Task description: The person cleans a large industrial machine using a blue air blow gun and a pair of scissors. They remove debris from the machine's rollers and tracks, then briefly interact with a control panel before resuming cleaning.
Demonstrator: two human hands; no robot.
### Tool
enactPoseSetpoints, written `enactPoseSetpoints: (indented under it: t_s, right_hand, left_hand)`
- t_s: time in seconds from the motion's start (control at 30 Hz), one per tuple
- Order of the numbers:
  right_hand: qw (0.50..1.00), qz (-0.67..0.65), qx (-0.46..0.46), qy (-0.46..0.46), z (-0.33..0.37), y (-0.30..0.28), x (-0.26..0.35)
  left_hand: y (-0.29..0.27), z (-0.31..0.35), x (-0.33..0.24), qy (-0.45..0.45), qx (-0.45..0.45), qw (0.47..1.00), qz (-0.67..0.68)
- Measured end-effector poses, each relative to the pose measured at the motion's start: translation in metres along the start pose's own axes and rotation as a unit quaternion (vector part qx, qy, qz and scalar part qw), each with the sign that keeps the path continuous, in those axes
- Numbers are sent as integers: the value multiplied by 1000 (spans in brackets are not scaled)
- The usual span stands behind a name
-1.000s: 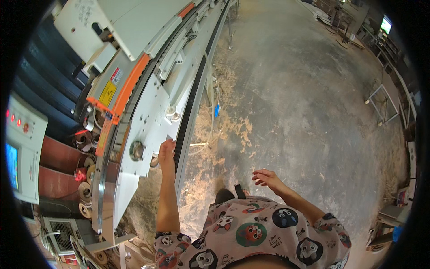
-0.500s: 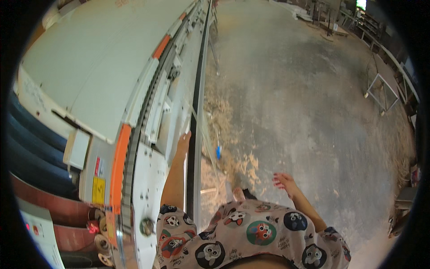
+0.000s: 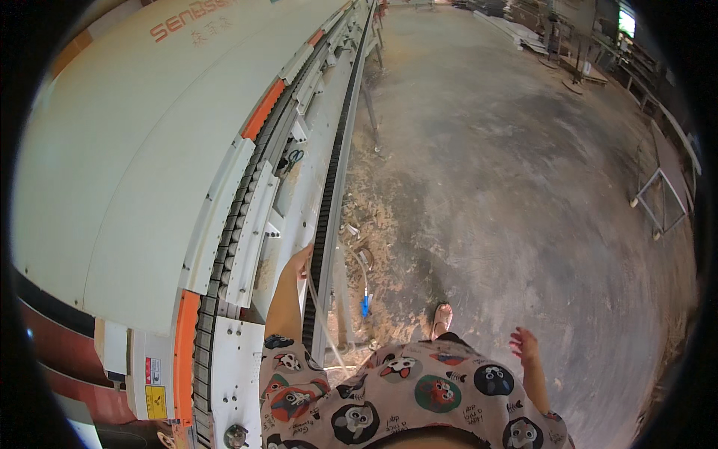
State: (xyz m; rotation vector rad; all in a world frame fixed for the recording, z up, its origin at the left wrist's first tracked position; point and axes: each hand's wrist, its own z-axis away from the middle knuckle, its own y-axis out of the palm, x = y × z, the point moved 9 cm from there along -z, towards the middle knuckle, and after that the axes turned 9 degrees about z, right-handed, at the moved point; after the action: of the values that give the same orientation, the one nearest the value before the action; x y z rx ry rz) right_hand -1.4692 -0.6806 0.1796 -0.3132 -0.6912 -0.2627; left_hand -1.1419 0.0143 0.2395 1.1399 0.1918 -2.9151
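Observation:
My left hand (image 3: 299,263) is at the inner edge of the long dark roller rail (image 3: 327,202), with its fingers mostly hidden. A pale, translucent strip or hose (image 3: 317,303) runs from beside this hand down across the rail; whether the fingers hold it I cannot tell. My right hand (image 3: 525,345) hangs over the floor at my right side, fingers apart, with nothing in it. Beyond the rail, a thin hose with a blue end fitting (image 3: 366,305) dangles above the floor.
A long white machine (image 3: 112,172) with orange guards (image 3: 187,355) and a chain track (image 3: 224,258) lines my left. Wood debris (image 3: 385,277) litters the concrete floor (image 3: 493,179) along the rail. At right stands a metal frame with casters (image 3: 662,202); stacked boards (image 3: 516,31) lie farther off.
My view has shifted forward along the machine, and a sandalled foot has come forward. My left hand stays at the rail. My right hand has swung outward and nearer my body.

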Motion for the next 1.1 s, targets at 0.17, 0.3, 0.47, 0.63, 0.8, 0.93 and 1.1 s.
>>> enactPoseSetpoints:
  t_s: [0.17,0.3,0.47,0.63,0.8,0.93,1.1]
  right_hand:
    - [999,24,-1,-47,-155,-12,216]
    - [978,92,164,-92,-238,108,385]
    - [879,89,460,-95,-238,318,599]
    - [681,-26,732,12,-165,516,760]
    - [729,1,668,146,-194,669,844]
    - [745,38,656,113,-292,782,876]
    - [721,108,685,-9,-334,840,944]
  left_hand:
    - [40,-40,-121,110,-112,980,119]
    - [88,3,-301,272,-147,948,78]
    - [215,35,-462,452,-87,882,104]
    - [301,-21,-500,512,-8,856,-70]
    - [285,-121,-523,483,11,875,-15]
    - [241,-226,-549,361,-65,930,20]
    - [195,-339,-603,302,-192,890,283]
